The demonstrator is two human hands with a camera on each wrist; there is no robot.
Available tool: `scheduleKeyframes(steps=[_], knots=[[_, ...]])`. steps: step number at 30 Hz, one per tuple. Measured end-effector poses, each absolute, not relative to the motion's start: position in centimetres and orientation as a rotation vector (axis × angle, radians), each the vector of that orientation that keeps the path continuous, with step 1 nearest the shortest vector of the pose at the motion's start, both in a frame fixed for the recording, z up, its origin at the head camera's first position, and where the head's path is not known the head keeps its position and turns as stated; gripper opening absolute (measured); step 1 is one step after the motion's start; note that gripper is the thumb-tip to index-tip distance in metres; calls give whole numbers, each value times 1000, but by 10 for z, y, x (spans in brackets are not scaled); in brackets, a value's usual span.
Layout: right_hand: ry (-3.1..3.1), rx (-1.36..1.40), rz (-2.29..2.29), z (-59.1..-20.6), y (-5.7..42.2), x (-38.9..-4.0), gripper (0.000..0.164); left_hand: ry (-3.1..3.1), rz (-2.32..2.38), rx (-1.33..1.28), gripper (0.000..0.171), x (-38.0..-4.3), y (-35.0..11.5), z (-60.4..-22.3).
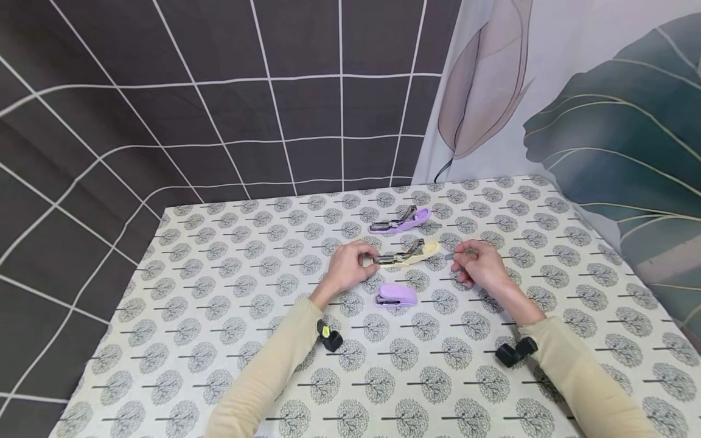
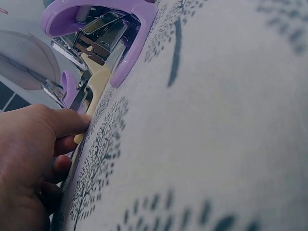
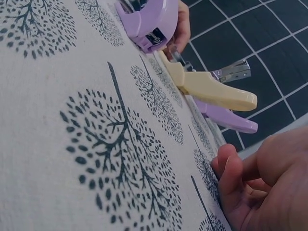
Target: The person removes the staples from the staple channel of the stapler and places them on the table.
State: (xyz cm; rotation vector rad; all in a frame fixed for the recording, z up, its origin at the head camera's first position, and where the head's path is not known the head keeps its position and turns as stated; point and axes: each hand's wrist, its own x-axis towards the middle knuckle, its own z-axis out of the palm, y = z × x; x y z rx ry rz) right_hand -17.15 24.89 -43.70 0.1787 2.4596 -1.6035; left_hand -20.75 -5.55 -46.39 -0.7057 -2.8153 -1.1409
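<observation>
In the head view three staplers stand in a column. My left hand point(image 1: 350, 263) grips the front end of the opened cream stapler point(image 1: 408, 255), thumb and forefinger at its tip, its metal magazine bared. The opened purple stapler point(image 1: 400, 222) lies beyond it; the closed purple stapler point(image 1: 396, 295) is nearer me. To the right, my right hand point(image 1: 482, 266) has curled fingers low over the cloth, pinching a short grey staple strip point(image 1: 449, 256) that pokes out leftward. The fingers point(image 3: 227, 163) hide the strip in the right wrist view.
Another grey strip point(image 1: 433, 225) lies beside the far purple stapler. A tree-print cloth point(image 1: 378, 383) covers the table. Behind hang a dark grid-patterned curtain point(image 1: 306, 115) and a leaf-print curtain point(image 1: 547, 67). Each sleeve carries a black wrist camera point(image 1: 331, 337).
</observation>
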Motion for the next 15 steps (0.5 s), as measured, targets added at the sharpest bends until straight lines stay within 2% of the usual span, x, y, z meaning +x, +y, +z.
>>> scheduleKeyframes(steps=[15], knots=[[2462,174,-1535,-435,247,-176,22,-2841,-1135,-691,23,-207,-55,-462]])
